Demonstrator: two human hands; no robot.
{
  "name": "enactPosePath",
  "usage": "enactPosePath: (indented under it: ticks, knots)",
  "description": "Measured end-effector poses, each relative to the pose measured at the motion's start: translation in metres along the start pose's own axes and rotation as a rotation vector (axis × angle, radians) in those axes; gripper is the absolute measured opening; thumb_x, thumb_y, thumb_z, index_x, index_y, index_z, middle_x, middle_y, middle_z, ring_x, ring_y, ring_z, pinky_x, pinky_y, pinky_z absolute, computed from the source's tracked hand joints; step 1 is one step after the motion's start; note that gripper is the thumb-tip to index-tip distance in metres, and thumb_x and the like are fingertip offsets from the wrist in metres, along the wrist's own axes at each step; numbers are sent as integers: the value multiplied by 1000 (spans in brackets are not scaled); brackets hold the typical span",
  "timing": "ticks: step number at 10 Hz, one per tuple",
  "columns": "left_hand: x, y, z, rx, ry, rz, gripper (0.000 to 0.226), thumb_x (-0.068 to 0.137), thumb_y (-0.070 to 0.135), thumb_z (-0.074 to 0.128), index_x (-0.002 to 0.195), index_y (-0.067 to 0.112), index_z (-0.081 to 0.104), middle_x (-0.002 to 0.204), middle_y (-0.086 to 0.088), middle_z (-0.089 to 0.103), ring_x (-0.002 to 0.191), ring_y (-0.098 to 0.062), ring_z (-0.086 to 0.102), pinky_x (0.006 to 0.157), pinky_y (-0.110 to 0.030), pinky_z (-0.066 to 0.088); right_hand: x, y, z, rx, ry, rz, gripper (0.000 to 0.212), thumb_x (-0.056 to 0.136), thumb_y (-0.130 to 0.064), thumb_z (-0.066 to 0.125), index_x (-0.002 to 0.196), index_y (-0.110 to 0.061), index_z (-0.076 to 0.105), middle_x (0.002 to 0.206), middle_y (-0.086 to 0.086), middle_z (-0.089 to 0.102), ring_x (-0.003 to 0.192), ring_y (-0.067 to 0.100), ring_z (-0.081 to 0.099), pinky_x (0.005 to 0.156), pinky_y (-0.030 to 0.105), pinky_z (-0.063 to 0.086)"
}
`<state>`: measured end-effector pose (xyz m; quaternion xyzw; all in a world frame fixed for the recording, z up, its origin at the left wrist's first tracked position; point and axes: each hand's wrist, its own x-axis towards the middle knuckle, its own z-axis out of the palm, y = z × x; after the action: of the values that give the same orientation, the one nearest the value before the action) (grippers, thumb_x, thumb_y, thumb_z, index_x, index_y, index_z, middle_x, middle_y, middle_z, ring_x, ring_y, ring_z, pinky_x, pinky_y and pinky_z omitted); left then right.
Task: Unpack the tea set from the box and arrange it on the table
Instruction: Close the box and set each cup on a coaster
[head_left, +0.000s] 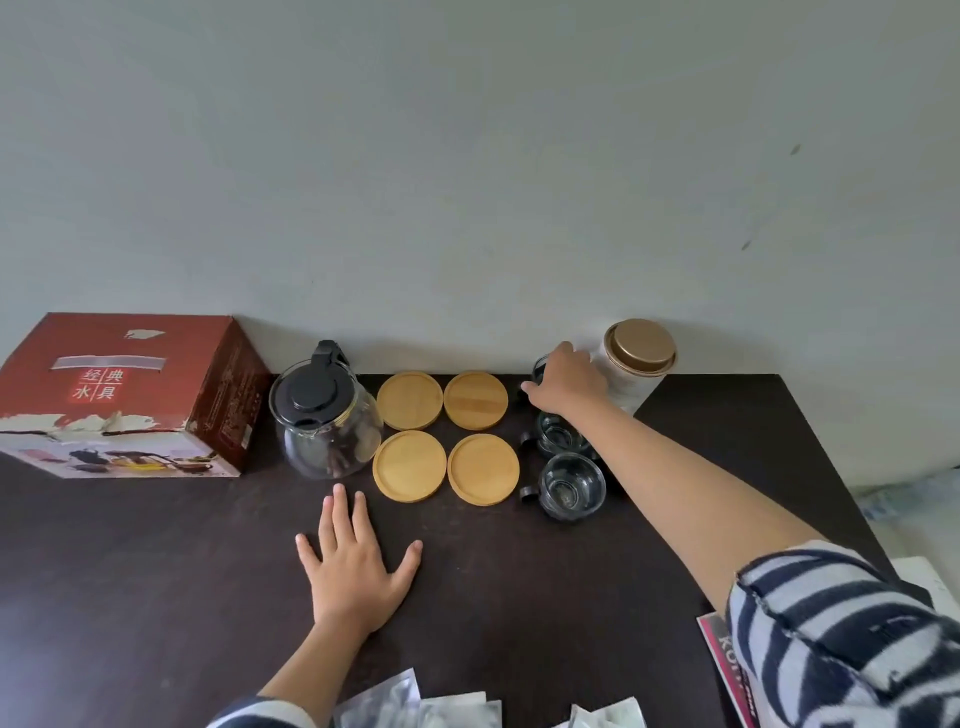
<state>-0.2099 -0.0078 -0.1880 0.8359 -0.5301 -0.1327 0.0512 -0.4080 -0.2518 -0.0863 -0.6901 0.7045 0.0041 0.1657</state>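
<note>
Glass, thin and slippery: the small clear cup with a black handle (543, 371) at the table's far edge is fragile; take it by rim or handle. The right hand (566, 387) curls round it; the left hand (353, 564) lies flat, holding nothing. The red cardboard box (130, 395) reads 经典水具.

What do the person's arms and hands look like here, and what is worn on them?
Both hands are bare: no gloves, rings or watch show on the left hand or the right hand. The forearms are uncovered. Each arm has a striped sleeve, dark navy and white, pushed up; only the left sleeve's edge shows.
</note>
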Motion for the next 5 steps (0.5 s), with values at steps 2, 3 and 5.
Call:
enactPosePath:
  ticks: [2, 3, 5]
  knots:
    - [1, 0, 0, 3, -13, -5, 104, 73, 80, 19, 151, 11, 18, 160, -8, 2, 147, -25, 0, 113, -59, 8, 9, 0, -2, -83, -7, -28, 70, 79, -47, 72, 125, -4, 40, 126, 18, 48, 107, 31, 56, 65, 32, 42]
    - [1, 0, 0, 5, -7, -4, 104, 72, 80, 18, 151, 12, 16, 160, -7, 1, 147, -25, -1, 113, -58, 7, 7, 2, -8, -84, 18, -61, 73, 74, -51, 75, 122, -6, 43, 123, 17, 49, 104, 31, 57, 66, 33, 44]
    - [1, -1, 0, -15, 0, -3, 103, 73, 79, 20, 151, 12, 17, 160, -8, 2, 147, -25, 0, 113, -59, 7, -13, -19, -22, -163, 192, -272, 74, 69, -62, 71, 114, -6, 50, 113, 12, 54, 108, 30, 50, 69, 33, 40]
